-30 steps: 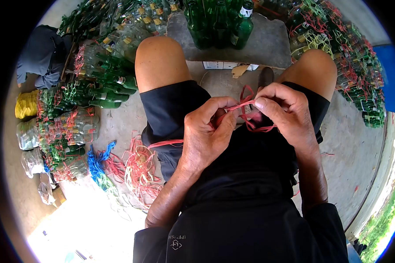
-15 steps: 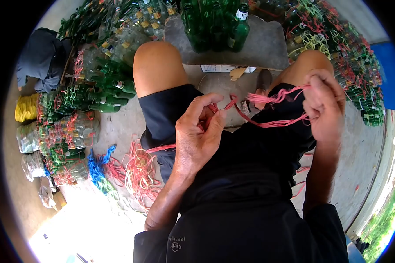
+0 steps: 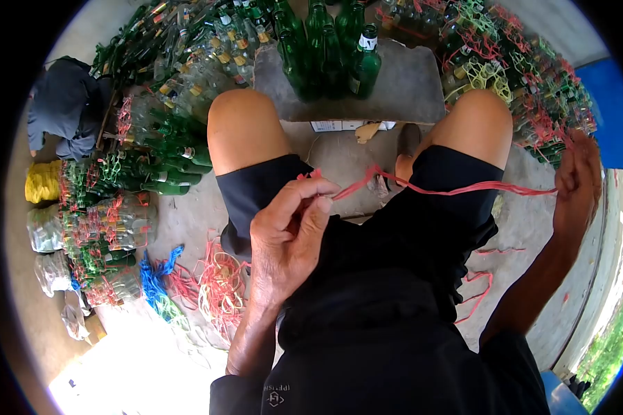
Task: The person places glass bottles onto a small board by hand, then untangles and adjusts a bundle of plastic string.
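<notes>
A red plastic string (image 3: 457, 189) stretches above my lap from one hand to the other, with a small kink or knot near its left part. My left hand (image 3: 291, 232) pinches its left end between thumb and forefinger. Out to the right, my right hand (image 3: 577, 176) is closed on the other end; its fingertips are partly turned from view. Beyond my knees, several green glass bottles (image 3: 331, 62) stand upright on a grey stone slab (image 3: 408, 83).
Bundled bottles (image 3: 114, 221) tied with string line the left side, and more bottles (image 3: 512, 90) are stacked at the upper right. A heap of red and yellow string (image 3: 220, 290) lies on the floor beside blue string (image 3: 156, 273). A blue panel (image 3: 606, 117) stands far right.
My right hand has moved outward to the right, drawing the looped string into one long, nearly straight line. My left hand has shifted slightly left and down, still pinching the string.
</notes>
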`<state>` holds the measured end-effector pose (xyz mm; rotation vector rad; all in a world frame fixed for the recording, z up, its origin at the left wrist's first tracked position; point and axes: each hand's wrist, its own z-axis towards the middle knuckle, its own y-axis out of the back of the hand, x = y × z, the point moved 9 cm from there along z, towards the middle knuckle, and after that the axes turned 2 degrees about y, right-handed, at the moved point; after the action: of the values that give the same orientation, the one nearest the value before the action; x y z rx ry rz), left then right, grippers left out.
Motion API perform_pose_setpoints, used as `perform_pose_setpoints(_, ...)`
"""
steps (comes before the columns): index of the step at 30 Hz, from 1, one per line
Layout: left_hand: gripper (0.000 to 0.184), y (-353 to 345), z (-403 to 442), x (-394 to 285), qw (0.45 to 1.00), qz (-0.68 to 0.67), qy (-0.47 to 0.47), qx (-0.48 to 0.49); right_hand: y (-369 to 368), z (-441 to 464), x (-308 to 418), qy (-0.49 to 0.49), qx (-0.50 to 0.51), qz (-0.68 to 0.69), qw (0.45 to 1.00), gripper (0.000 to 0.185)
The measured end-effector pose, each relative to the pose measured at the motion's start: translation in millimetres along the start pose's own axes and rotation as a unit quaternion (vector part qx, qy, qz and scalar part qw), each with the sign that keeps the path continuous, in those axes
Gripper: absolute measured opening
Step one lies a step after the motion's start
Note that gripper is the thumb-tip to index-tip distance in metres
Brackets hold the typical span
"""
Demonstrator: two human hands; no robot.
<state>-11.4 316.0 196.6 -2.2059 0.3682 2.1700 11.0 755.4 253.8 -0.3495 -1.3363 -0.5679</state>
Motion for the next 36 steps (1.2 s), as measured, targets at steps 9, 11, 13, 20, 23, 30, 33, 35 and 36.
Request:
perform_pose_setpoints(9, 0.018, -51, -6, -22, 0.985, -0.045, -0.077, 0.145, -210, -144, 11, 0.053, 0.474, -0.047, 0.878, 0.047)
perform_pose_setpoints(11, 0.019, -48, -5, -18, 0.986, -0.063, -0.068, 0.139, -213, -161, -23, -0.107, 0.527, 0.015, 0.843, 0.026)
perform_pose_setpoints(13, 0.02, -37, -9, -7, 0.99, -0.067, -0.01, 0.127, -210, -144, -12, -0.048, 0.508, -0.051, 0.859, 0.013)
perform_pose_setpoints(20, 0.023, -15, -28, 18, 0.981, -0.056, 0.049, 0.181, -145, -78, -32, -0.187, 0.277, 0.057, 0.941, 0.021)
perform_pose_setpoints(23, 0.025, 9, -36, 13, 0.978, -0.018, 0.097, 0.182, -83, -25, -44, -0.15, 0.12, 0.143, 0.971, 0.016)
perform_pose_setpoints(30, 0.027, 72, -54, 28, 0.986, 0.041, 0.13, 0.097, 126, 106, -85, -0.145, 0.034, 0.287, 0.946, 0.018)
perform_pose_setpoints(33, 0.025, 76, -51, 26, 0.991, 0.041, 0.111, 0.06, 141, 109, -83, -0.131, 0.065, 0.246, 0.958, 0.022)
perform_pose_setpoints(35, 0.025, 66, -44, 18, 0.996, 0.03, 0.073, 0.046, 88, 64, -49, -0.13, -0.026, 0.122, 0.984, 0.023)
perform_pose_setpoints(36, 0.024, 58, -41, 15, 0.995, 0.049, 0.069, 0.054, 63, 46, -46, -0.14, -0.01, 0.1, 0.985, 0.026)
